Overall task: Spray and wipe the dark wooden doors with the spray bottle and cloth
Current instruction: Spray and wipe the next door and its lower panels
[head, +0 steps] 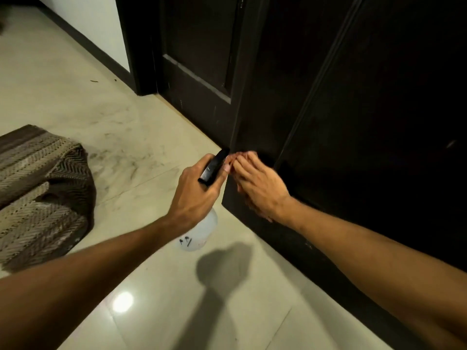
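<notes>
We are in the wiping step, low on the door [328,102]. Our right hand [262,188] lies with its fingers fairly straight, pressing the cloth [230,160] flat to the wood; only a reddish edge of it shows past the fingertips and under the palm. Our left hand [199,190] is curled round the black head of the bottle [203,232], just left of the right hand, nozzle toward the door edge, the pale body hanging below the wrist.

Next, we judge, comes a rub along the panel with even pressure, or a fresh squirt, for which the right hand would need to move aside from the nozzle.

The wood is very dark, with faint pale scuffs beyond the hands. Below them is glossy light floor [131,102] with grey smudges, and a rumpled woven mat [38,188] lies well left of the left hand.
</notes>
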### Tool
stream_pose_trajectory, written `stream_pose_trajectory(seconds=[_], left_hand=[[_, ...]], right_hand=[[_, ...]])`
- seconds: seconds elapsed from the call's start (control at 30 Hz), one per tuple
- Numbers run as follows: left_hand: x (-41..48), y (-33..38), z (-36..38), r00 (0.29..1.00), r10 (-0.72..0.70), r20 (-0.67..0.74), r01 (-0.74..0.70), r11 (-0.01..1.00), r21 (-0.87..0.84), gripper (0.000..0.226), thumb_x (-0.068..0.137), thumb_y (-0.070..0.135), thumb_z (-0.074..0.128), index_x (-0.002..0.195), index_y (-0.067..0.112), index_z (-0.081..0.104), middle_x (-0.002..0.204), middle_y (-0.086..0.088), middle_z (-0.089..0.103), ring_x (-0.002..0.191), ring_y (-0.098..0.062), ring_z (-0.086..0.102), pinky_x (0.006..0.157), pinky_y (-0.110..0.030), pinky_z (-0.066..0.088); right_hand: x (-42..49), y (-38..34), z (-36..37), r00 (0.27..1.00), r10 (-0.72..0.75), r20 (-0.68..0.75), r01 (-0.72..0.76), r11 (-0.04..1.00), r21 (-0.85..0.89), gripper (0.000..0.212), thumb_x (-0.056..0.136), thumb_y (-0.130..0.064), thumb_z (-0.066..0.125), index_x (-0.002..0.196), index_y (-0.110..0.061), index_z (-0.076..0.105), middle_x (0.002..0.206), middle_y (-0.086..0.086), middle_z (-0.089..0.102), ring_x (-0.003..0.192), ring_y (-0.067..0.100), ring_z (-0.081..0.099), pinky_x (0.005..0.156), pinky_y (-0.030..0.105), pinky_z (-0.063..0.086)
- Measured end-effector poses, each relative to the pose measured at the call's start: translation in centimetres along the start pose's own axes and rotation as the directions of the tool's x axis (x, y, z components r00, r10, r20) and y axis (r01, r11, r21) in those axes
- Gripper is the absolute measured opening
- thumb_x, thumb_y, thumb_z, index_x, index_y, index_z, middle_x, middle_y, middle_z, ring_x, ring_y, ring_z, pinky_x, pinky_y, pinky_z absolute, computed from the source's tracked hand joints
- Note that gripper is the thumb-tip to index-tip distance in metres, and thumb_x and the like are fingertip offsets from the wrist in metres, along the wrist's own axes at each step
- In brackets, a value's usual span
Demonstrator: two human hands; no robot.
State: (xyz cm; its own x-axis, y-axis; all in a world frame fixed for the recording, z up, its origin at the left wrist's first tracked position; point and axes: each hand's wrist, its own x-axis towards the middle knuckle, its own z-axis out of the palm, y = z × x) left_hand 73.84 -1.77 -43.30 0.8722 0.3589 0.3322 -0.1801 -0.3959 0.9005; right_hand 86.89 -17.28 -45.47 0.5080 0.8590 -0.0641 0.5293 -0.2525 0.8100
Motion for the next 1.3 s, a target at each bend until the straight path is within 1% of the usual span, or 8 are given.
stream_pose_trajectory(seconds=[0.27, 0.5, 0.67, 0.77, 0.9, 1.0, 1.17, 1.3], left_hand=[[-0.6, -0.1, 1.1, 0.999, 0.003, 0.039, -0.003, 1.0, 0.015, 0.021, 0.102, 0.034, 0.061, 0.107, 0.014, 0.065, 0.08, -0.006, 0.069, 0.054, -0.005, 0.055, 0.055, -0.02, 0.043], [-2.1, 0.3, 3.0, 0.989, -0.001, 0.148, 0.007, 0.999, -0.034, 0.014, 0.101, 0.031, 0.064, 0.105, 0.018, 0.065, 0.085, -0.007, 0.072, 0.055, -0.003, 0.055, 0.056, -0.022, 0.047], [-3.0, 0.7, 4.7, 0.978, 0.003, 0.21, 0.005, 0.999, -0.038, 0.026, 0.1, 0.043, 0.064, 0.106, 0.018, 0.065, 0.085, -0.02, 0.069, 0.066, -0.031, 0.061, 0.056, -0.046, 0.052], [-3.5, 0.3, 5.4, 0.972, 0.011, 0.234, 0.0, 0.999, -0.047, 0.032, 0.096, 0.05, 0.062, 0.106, 0.019, 0.065, 0.084, -0.021, 0.068, 0.068, -0.039, 0.06, 0.058, -0.057, 0.053], [-3.6, -0.7, 6.6, 0.974, -0.002, 0.227, 0.002, 1.0, 0.002, 0.032, 0.097, 0.049, 0.062, 0.109, 0.018, 0.066, 0.08, -0.005, 0.072, 0.058, -0.015, 0.058, 0.059, -0.05, 0.056], [-3.7, -1.1, 7.4, 0.972, -0.027, 0.234, 0.023, 0.999, 0.022, 0.028, 0.1, 0.046, 0.063, 0.109, 0.019, 0.065, 0.07, 0.004, 0.065, 0.055, -0.015, 0.055, 0.058, -0.049, 0.055], [-2.9, -1.9, 7.0, 0.978, -0.012, 0.208, 0.003, 0.999, 0.044, 0.027, 0.102, 0.036, 0.063, 0.116, 0.013, 0.066, 0.08, -0.002, 0.069, 0.059, -0.004, 0.061, 0.063, -0.035, 0.057], [-2.7, -2.4, 5.7, 0.97, -0.014, 0.243, -0.003, 0.998, 0.07, 0.028, 0.101, 0.036, 0.063, 0.116, 0.013, 0.065, 0.075, -0.001, 0.066, 0.056, -0.006, 0.058, 0.057, -0.027, 0.052]], right_hand=[[-2.4, -7.5, 4.9, 0.97, -0.184, 0.161, 0.185, 0.983, 0.011, 0.071, 0.106, -0.047, 0.036, 0.163, -0.009, 0.017, 0.169, 0.015, 0.016, 0.156, 0.037, 0.008, 0.124, 0.058, -0.005], [-8.9, -0.3, 1.7, 0.991, 0.128, -0.024, -0.129, 0.992, -0.002, 0.08, 0.098, -0.048, 0.036, 0.161, -0.002, 0.017, 0.169, 0.024, 0.005, 0.156, 0.043, 0.005, 0.125, 0.059, -0.001], [-16.1, -3.7, 4.7, 0.953, -0.283, 0.107, 0.282, 0.959, 0.018, 0.07, 0.092, -0.021, 0.013, 0.155, 0.0, 0.036, 0.164, 0.026, 0.022, 0.15, 0.043, 0.025, 0.124, 0.057, 0.012], [-15.7, -3.8, 5.0, 0.967, -0.253, 0.032, 0.254, 0.967, -0.034, 0.065, 0.097, -0.026, 0.025, 0.155, 0.0, 0.036, 0.162, 0.025, 0.026, 0.15, 0.04, 0.027, 0.125, 0.054, 0.019], [-9.8, -3.6, 5.4, 0.999, -0.017, -0.031, 0.018, 0.999, 0.033, 0.066, 0.102, -0.04, 0.037, 0.158, -0.006, 0.031, 0.167, 0.023, 0.013, 0.155, 0.042, 0.007, 0.124, 0.062, -0.006], [-8.7, -7.2, 8.1, 0.984, -0.159, 0.087, 0.162, 0.986, -0.035, 0.067, 0.104, -0.05, 0.036, 0.159, -0.013, 0.034, 0.168, 0.021, 0.015, 0.155, 0.042, 0.006, 0.113, 0.066, -0.025], [-4.7, -9.0, 8.1, 0.994, -0.102, 0.046, 0.104, 0.993, -0.056, 0.073, 0.105, -0.048, 0.036, 0.162, -0.013, 0.009, 0.17, 0.015, 0.008, 0.157, 0.038, 0.002, 0.124, 0.058, -0.01], [-2.4, -9.2, 7.3, 0.994, -0.091, 0.053, 0.089, 0.995, 0.043, 0.063, 0.107, -0.048, 0.033, 0.161, -0.016, 0.026, 0.169, 0.014, 0.017, 0.157, 0.038, 0.007, 0.12, 0.06, -0.017]])
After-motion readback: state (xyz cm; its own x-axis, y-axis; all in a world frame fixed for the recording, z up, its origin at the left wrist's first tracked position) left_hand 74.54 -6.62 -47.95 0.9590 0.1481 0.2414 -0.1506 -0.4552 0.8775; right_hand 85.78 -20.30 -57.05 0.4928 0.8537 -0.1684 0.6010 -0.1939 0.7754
